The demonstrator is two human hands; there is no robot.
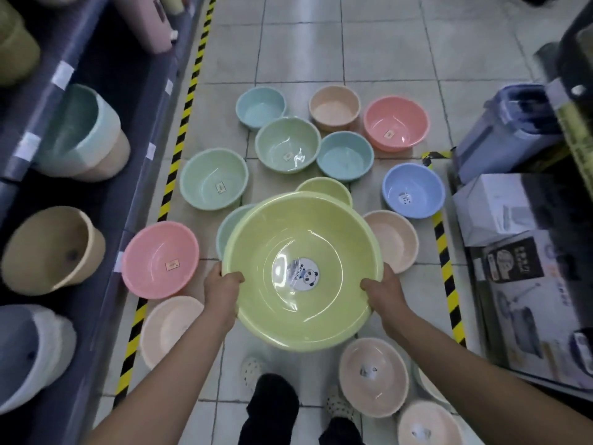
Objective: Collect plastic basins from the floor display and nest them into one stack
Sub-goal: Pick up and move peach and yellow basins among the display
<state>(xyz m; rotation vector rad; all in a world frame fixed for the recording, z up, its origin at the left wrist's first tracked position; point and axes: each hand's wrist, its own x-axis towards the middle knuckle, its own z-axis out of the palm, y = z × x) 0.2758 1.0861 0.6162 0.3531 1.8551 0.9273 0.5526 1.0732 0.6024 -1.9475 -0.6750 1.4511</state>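
I hold a large yellow-green basin point(301, 239) with a panda sticker above the floor, in front of me. My left hand point(221, 290) grips its left rim and my right hand point(383, 292) grips its right rim. Under and around it, several smaller basins lie on the tiled floor: a pink basin point(160, 258) at the left, a pale green basin point(213, 183), a blue basin point(414, 189), a salmon basin point(396, 122), and a peach basin point(373, 375) near my feet. A small yellow-green basin point(324, 187) and a teal basin point(229, 226) are partly hidden behind the held one.
Shelves at the left point(106, 194) hold stacks of bins lying on their sides. Boxes point(526, 284) and a grey container point(507, 130) stand at the right. Yellow-black tape point(179, 146) marks both sides of the aisle. My feet point(272, 396) stand among the near basins.
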